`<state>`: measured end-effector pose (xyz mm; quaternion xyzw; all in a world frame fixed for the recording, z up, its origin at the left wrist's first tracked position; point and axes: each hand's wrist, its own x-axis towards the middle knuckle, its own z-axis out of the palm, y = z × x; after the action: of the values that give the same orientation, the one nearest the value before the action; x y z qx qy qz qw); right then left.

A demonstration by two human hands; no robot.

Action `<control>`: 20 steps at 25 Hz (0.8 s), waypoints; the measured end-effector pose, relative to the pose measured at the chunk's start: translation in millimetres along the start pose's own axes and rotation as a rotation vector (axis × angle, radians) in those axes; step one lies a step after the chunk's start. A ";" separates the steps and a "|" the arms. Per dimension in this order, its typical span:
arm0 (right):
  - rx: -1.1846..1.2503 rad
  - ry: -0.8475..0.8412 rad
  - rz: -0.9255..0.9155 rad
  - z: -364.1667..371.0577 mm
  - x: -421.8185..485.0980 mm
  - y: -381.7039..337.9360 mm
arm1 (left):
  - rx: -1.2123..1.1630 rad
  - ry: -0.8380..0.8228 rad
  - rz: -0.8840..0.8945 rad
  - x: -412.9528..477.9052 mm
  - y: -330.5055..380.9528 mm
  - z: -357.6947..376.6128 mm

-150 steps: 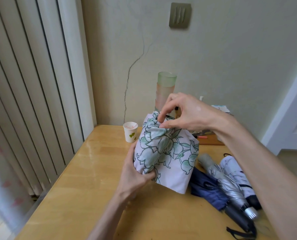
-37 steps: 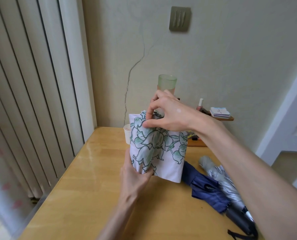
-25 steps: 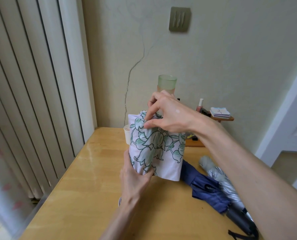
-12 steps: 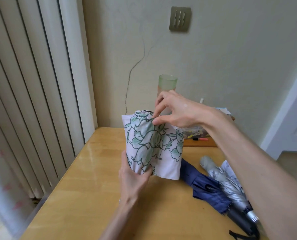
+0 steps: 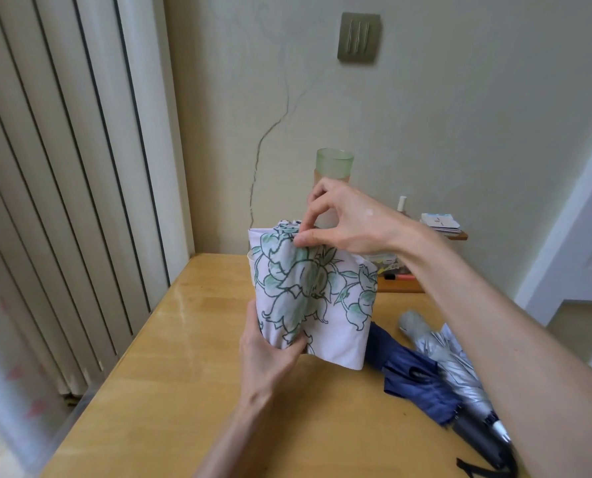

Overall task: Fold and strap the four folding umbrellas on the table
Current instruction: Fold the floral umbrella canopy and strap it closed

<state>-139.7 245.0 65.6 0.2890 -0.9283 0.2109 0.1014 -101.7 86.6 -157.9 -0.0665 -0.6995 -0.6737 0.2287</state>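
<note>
Nearest you, along the right edge of the table [image 5: 170, 391], the navy umbrella [image 5: 411, 377] and the silver umbrella [image 5: 449, 363] lie touching. Their dark handle ends point toward the near right corner, and both look loose, not yet strapped. A pale scrap just beyond the silver one may be the fourth; too little shows to tell.

Over the middle of the table, your left hand [image 5: 270, 353] is wrapped round the lower end of the floral umbrella [image 5: 315, 294] and carries it clear of the wood. Its long axis stands close to upright, so the pleats run bottom to top between your hands. The left hand is below and nearer you, the right above and farther.

Your right hand [image 5: 342, 225] reaches in from the right and pinches a fold at the top rim between thumb and forefinger, with the other fingers lifted. A loose flap hangs on the right side, nearer that hand, so I judge the wrap should turn around the upright axis while the left hand holds firm. I can't spot the strap.

At the far edge, the green glass [image 5: 334, 167] stands just behind your right hand.
</note>
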 end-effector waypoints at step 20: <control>0.493 0.547 0.092 62.4 -48.9 64.5 | -0.164 -0.148 -0.264 25.3 10.2 -33.7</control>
<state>-141.5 289.0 -26.7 0.1955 -0.8002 0.5020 0.2636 -112.3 49.2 -138.7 -0.0419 -0.6599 -0.7459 0.0798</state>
